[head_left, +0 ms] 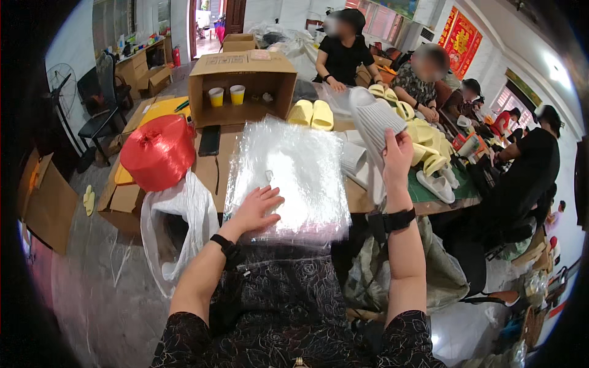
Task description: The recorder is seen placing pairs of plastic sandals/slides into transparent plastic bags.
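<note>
Open cardboard box [245,66] behind the clear plastic bag stack [300,162], red twine roll [158,153] left of it, grey slipper [373,115] just right of it, pair of yellow slippers [311,115] at its back right. Right hand [397,153], right of the stack, pinches the grey slipper between thumb and fingers; left hand [254,210] lies palm down on the stack's near left part, fingers loosely spread. Black phone [209,140] left of the stack, two paper cups [237,94] behind it, inside the box.

Walls [273,11] are pale; floor [116,294] is grey and glossy. Black chair [96,127] stands at left near a fan [61,80]. Bright doorway [207,27] opens at back; ceiling light [557,70] glares upper right.
</note>
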Tool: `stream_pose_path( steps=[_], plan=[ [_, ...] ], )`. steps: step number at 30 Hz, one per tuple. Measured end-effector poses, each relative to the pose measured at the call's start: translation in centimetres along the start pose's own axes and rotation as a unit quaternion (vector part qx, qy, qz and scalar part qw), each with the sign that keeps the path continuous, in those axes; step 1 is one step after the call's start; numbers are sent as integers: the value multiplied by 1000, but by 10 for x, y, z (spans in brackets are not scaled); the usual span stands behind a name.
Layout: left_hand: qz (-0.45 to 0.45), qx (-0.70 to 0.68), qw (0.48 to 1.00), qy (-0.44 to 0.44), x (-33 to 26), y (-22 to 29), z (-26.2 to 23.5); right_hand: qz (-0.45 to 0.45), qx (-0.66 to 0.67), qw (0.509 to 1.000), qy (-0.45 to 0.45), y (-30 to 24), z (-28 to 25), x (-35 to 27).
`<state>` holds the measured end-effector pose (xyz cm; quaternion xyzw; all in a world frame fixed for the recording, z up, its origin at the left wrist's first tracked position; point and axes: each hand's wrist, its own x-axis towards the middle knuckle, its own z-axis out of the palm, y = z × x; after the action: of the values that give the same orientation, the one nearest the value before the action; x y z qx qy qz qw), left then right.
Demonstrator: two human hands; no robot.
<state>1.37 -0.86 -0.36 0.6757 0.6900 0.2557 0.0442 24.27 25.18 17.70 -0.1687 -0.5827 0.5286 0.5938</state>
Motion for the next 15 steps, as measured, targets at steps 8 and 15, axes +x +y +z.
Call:
stream_pose_path(
  steps=[8, 15],
  plan=[
    [9, -15, 1000, 16, 0, -1, 3, 62, 52, 993, -83, -35, 78, -48],
    [10, 1, 1000, 16, 4, -5, 10, 169, 18, 976, -139, 16, 115, -87]
  ],
)
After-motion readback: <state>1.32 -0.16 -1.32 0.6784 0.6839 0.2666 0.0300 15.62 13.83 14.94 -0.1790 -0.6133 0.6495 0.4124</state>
